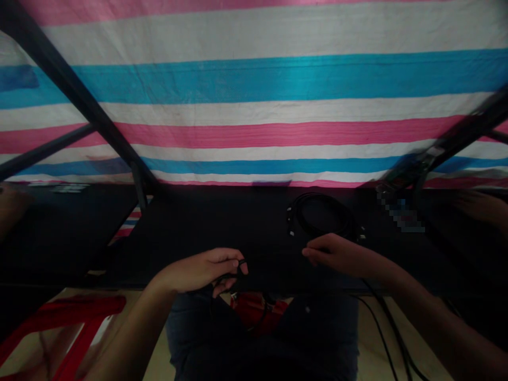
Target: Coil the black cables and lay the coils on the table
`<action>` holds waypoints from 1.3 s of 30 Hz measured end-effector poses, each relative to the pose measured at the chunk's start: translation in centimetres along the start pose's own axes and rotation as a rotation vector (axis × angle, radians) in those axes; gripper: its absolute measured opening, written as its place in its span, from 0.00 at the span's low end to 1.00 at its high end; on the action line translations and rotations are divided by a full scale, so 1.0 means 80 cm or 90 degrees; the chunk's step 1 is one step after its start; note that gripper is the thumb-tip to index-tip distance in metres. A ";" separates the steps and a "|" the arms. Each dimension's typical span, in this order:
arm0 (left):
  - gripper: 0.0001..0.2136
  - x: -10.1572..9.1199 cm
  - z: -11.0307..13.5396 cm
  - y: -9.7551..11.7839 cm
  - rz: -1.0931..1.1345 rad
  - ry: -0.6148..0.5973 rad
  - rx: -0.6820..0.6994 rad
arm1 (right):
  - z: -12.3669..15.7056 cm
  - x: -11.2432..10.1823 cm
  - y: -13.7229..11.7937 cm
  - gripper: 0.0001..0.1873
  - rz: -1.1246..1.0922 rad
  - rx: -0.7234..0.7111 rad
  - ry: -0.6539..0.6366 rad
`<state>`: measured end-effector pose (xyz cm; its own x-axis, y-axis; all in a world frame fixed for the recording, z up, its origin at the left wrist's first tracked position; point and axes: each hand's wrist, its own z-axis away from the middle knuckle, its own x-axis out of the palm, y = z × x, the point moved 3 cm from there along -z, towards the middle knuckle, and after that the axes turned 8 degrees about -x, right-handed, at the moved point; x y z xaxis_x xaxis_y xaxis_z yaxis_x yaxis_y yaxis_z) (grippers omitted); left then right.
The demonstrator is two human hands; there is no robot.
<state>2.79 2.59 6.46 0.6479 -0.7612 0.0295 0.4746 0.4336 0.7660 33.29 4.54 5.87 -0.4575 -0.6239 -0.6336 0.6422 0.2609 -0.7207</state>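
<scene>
The black table [222, 222] meets a striped sheet [254, 79] at its back, between dark sloping bars [81, 100]; a red stool [81, 312] stands at lower left. The left hand [206, 271] grips a black cable [228, 277] at the table's near edge. The right hand [331, 250] is curled beside the coil [350, 219] on the table; whether it grips anything cannot be told. The cable's full course is lost in the dark. Co-workers' hands [482, 207] are cut off at both sides; a patch [402, 214] right of the coil is pixelated.
</scene>
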 end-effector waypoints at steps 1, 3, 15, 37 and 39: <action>0.19 0.002 -0.002 0.000 0.033 -0.006 0.010 | -0.001 0.000 -0.008 0.30 -0.033 -0.022 0.020; 0.19 0.009 -0.004 0.004 0.070 -0.033 0.023 | -0.005 0.005 -0.025 0.33 -0.121 -0.055 0.016; 0.20 0.043 0.019 0.015 0.036 -0.186 0.032 | 0.008 0.016 -0.053 0.31 -0.278 -0.125 -0.168; 0.12 0.070 0.051 -0.012 -0.467 0.078 -0.103 | 0.038 0.070 -0.045 0.12 -0.097 -0.025 -0.337; 0.13 0.053 0.067 -0.014 -0.425 0.044 -0.137 | 0.051 0.051 -0.026 0.12 -0.051 0.027 -0.298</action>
<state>1.82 -3.67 9.16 0.2102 -0.8683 -0.4494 0.8870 -0.0239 0.4611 32.59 -1.58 5.91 -0.1865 -0.9084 -0.3743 0.6455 0.1739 -0.7437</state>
